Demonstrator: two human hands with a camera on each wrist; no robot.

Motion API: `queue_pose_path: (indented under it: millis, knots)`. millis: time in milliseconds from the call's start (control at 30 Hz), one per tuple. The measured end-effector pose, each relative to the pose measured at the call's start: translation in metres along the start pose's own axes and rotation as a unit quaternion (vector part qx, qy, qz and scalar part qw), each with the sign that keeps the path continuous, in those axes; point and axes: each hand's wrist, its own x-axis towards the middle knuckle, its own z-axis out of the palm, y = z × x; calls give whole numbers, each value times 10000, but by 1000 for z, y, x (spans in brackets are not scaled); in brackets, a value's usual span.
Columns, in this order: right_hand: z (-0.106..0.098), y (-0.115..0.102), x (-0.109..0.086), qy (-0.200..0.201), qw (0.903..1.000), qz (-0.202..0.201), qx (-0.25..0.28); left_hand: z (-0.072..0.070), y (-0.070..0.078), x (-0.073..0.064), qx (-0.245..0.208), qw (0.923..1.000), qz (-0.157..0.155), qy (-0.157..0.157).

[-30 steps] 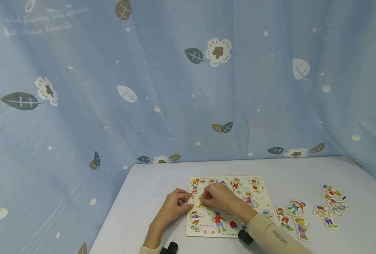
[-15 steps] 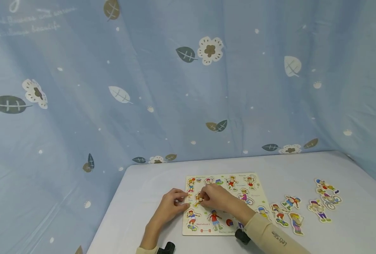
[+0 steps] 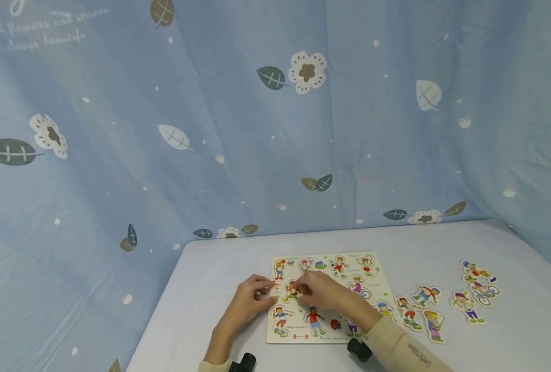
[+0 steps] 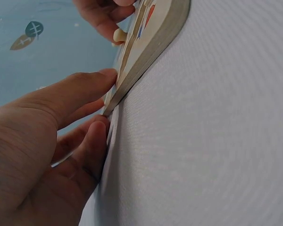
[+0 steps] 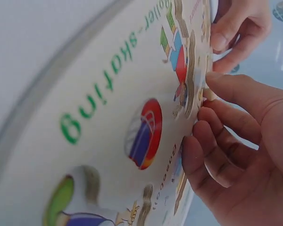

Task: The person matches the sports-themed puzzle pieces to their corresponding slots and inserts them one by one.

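A cream wooden peg puzzle board [image 3: 303,323] with printed sports figures lies on the table. My left hand [image 3: 252,297] touches its left edge, thumb and index finger apart at the rim; in the left wrist view the lower fingers rest beside the edge on the cloth. My right hand [image 3: 321,290] is over the board's middle-left. Its thumb and index finger pinch at the small wooden knob [image 4: 119,35] of a puzzle piece [image 3: 290,292], a running figure in orange and yellow. In the right wrist view the other fingers of that hand curl close over the board's face.
Several loose figure pieces lie to the right of the board, among them a skateboarder [image 3: 409,313], a piece with purple trousers [image 3: 468,308] and a cyclist [image 3: 482,290]. White cloth covers the table [image 3: 229,258]. A blue patterned curtain [image 3: 238,196] hangs behind it.
The right hand's fingers have shifted slightly right, so more of the running figure shows. The left hand stays at the board's edge. The head view has turned a little to the right.
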Motion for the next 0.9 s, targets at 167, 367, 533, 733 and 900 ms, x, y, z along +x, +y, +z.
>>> queue_pose_path:
  millis: [167, 367, 533, 733, 900]
  knots:
    - [-1, -1, -7, -1, 9999, -80, -116, 0, 0, 0, 16, 10000, 35, 27]
    - [-8, 1, -18, 65, 9987, -499, 4, -1, 2, -1, 34, 10000, -42, -6]
    - [-15, 11, -30, 153, 9967, -742, 297, 0, 1, 0, 67, 9999, -96, -13]
    - [-23, 21, -38, 108, 9951, -640, 741, 1, 1, -1, 85, 9999, -89, 1]
    - [-28, 26, -47, 108, 9950, -564, 823, 0, 0, -1, 31, 10000, -77, 2]
